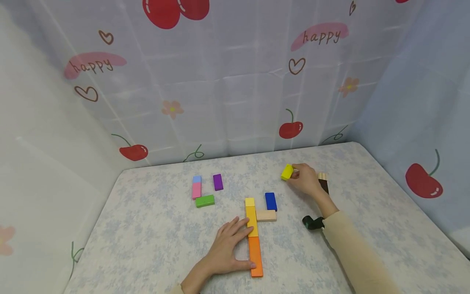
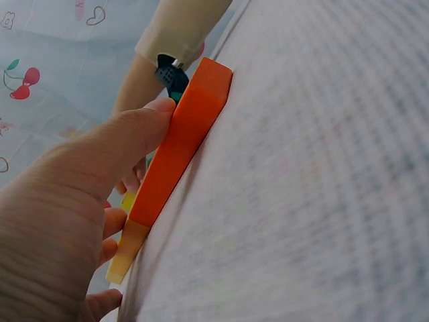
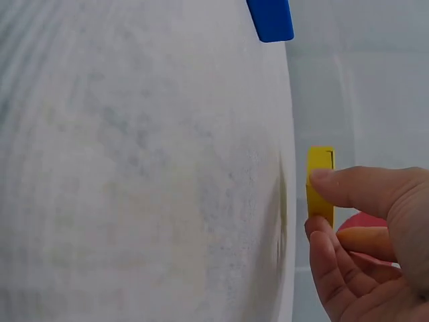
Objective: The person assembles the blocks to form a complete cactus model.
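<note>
My right hand pinches a small yellow block at the far right of the table. The right wrist view shows the thumb on one face of that block, raised beside the table edge. My left hand lies with spread fingers along the left side of a straight row. Its thumb touches an orange block and its fingertips reach an amber block beyond it. A pale yellow piece forms the row's far end. Against the row's right side lies a plain wooden block, with a blue block just behind.
Farther left lie a green block, a pink block, a light blue block and a purple block. A dark brown piece sits behind the right hand. A black wrist device hangs by the right forearm. A printed curtain borders the table.
</note>
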### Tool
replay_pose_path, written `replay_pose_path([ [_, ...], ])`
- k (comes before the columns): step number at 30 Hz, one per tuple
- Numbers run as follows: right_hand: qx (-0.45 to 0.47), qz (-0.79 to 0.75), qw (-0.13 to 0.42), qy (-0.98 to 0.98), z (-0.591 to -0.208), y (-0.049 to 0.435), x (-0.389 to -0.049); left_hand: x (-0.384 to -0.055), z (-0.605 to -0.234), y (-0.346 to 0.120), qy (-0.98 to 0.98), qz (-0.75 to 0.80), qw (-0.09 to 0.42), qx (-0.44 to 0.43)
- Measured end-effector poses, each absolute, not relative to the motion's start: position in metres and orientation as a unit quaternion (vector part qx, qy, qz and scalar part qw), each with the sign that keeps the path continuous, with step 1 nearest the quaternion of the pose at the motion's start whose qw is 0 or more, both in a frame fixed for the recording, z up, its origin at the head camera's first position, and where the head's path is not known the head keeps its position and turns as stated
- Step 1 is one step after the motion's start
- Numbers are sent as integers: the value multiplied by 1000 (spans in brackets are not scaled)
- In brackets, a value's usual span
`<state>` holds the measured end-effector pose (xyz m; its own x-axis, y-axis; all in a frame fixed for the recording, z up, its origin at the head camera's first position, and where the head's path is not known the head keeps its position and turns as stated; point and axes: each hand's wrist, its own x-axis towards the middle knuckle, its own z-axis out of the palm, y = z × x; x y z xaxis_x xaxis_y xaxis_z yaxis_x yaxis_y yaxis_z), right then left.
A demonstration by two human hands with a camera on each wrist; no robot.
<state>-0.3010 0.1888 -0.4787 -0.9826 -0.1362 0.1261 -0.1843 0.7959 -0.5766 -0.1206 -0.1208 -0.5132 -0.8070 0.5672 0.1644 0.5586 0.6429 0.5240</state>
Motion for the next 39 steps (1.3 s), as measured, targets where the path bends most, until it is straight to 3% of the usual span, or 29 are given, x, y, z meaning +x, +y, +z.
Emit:
replay_pose_path([
  [11,213,319,-6,-924,-474,170,-294,-121,-513,-120,905,304,42,295],
  [39,263,326,-68,-906,-481,163,-297,-121,-514,-121,905,306,47,292],
])
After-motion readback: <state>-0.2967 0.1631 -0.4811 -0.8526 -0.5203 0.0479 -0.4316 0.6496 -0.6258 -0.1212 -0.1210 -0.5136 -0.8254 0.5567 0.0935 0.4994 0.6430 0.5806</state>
